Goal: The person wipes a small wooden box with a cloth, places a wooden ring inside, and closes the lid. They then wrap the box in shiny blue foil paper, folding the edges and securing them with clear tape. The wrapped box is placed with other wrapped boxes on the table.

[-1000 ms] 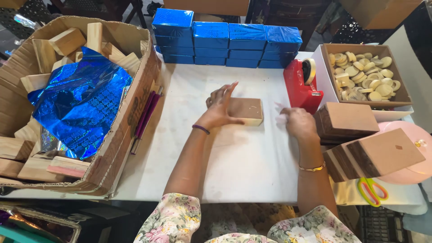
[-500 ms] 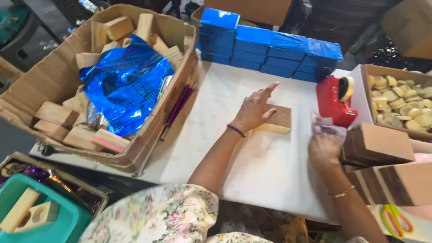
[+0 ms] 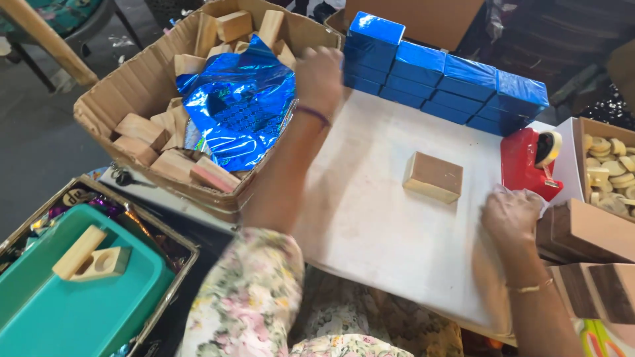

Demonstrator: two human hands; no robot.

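A bare wooden block (image 3: 433,176) lies alone in the middle of the white table (image 3: 370,225). My left hand (image 3: 319,77) is stretched over the edge of the big cardboard box (image 3: 112,99), right beside the shiny blue foil sheet (image 3: 237,99) that lies on the wooden blocks inside; whether its fingers touch the foil is hidden. My right hand (image 3: 510,213) rests on the table below the red tape dispenser (image 3: 527,164), closed on a small crumpled pale scrap.
Blue-wrapped blocks (image 3: 450,79) are stacked in rows at the table's back. A box of round wooden pieces (image 3: 612,165) and brown flat boxes (image 3: 589,231) stand at the right. A teal bin (image 3: 79,297) with wooden pieces sits low on the left.
My left hand has left the wooden block and reached left to the foil in the cardboard box. The view has swung left. My right hand stays near the dispenser.
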